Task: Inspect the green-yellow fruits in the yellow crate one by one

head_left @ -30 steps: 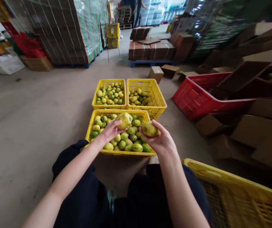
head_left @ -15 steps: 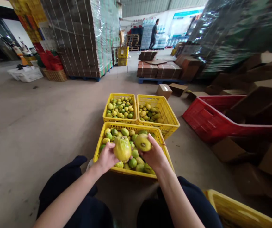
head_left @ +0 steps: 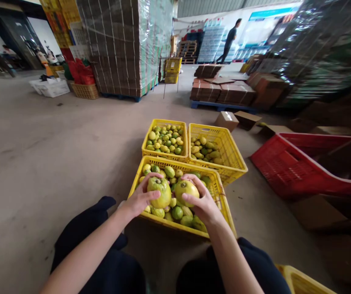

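My left hand (head_left: 141, 197) is wrapped round a yellow-green fruit (head_left: 160, 192), its stem end facing up. In my right hand (head_left: 203, 201) is a second, yellower fruit (head_left: 185, 192), gripped with the thumb across its front. Both fruits are held side by side above the near yellow crate (head_left: 224, 204), which holds several green and yellow fruits. Behind it stand two more yellow crates, the left one (head_left: 165, 155) well filled with fruits and the right one (head_left: 235, 157) with fruits mostly toward its left side.
To the right lies a red crate (head_left: 273, 163) among cardboard boxes (head_left: 227, 121). Another yellow crate (head_left: 301, 281) is at the lower right. Farther back are wrapped stacks (head_left: 117, 49), a pallet of flat cardboard (head_left: 221, 92) and a walking person (head_left: 229, 41).
The view has shifted, so the crates appear farther right. Both fruits have been turned in my hands, and my fingers now lie over them. The distant person has moved right.
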A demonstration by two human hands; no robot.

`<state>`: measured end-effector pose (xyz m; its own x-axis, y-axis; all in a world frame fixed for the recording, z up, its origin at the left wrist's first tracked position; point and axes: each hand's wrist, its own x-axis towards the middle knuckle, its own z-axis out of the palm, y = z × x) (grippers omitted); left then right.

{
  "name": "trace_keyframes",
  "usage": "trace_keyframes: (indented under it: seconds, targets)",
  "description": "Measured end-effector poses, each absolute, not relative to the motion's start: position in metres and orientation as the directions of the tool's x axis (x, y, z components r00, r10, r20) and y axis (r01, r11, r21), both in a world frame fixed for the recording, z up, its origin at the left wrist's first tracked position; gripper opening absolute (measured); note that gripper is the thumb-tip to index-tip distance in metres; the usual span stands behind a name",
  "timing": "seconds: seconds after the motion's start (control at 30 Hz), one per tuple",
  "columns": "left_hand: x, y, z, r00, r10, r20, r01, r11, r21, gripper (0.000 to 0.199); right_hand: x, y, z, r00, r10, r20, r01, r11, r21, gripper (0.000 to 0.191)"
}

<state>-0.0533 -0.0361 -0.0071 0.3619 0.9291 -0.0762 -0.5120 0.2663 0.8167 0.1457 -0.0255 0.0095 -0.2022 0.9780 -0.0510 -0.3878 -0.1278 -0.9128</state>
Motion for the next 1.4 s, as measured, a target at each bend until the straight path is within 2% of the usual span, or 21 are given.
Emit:
trace_keyframes:
  seconds: [0.13,0.23,0.37,0.6,1.0,1.1,1.17,1.27,1.33,1.4]
  targets:
    - [-0.049,-0.038,-0.004,0.303,0.952,-0.041,-0.438,0.177,0.881,0.047,0.149,-0.026,0.009,-0.092,0.989,0.116,-0.174,0.099,-0.98,0.042]
    - [-0.045,-0.038,-0.008,0.309,0.95,-0.041,-0.398,0.168,0.902,0.044,0.152,-0.027,0.009,-0.085,0.967,0.241,-0.014,0.241,-0.97,0.042]
    - [-0.044,-0.036,-0.015,0.311,0.95,-0.022,-0.392,0.149,0.908,0.044,0.151,-0.029,0.013,-0.094,0.935,0.341,0.066,0.347,-0.935,0.036]
    - [-0.042,-0.036,-0.013,0.27,0.963,-0.022,-0.38,0.127,0.916,0.045,0.15,-0.031,0.015,-0.08,0.935,0.346,0.052,0.35,-0.935,0.022]
    - [-0.039,-0.036,-0.009,0.234,0.972,-0.018,-0.4,0.113,0.91,0.049,0.148,-0.03,0.013,-0.048,0.939,0.34,0.015,0.341,-0.94,0.021]
    - [-0.038,-0.036,-0.008,0.243,0.962,-0.127,-0.461,0.23,0.857,0.053,0.144,-0.028,0.013,0.005,0.954,0.299,0.002,0.299,-0.954,0.02]
    - [-0.037,-0.035,-0.009,0.241,0.949,-0.205,-0.508,0.304,0.806,0.06,0.142,-0.025,0.009,0.084,0.973,0.215,-0.024,0.217,-0.976,0.022]
    - [-0.037,-0.029,-0.012,0.285,0.896,-0.34,-0.593,0.444,0.672,0.057,0.139,-0.018,0.001,0.165,0.986,-0.012,-0.152,0.014,-0.988,0.031]
    - [-0.035,-0.024,-0.015,0.327,0.838,-0.436,-0.655,0.534,0.535,0.051,0.137,-0.013,-0.003,0.142,0.974,-0.175,-0.266,-0.133,-0.955,0.034]
    - [-0.032,-0.018,-0.019,0.307,0.817,-0.488,-0.709,0.538,0.455,0.046,0.135,-0.01,-0.005,0.107,0.952,-0.285,-0.355,-0.231,-0.906,0.031]
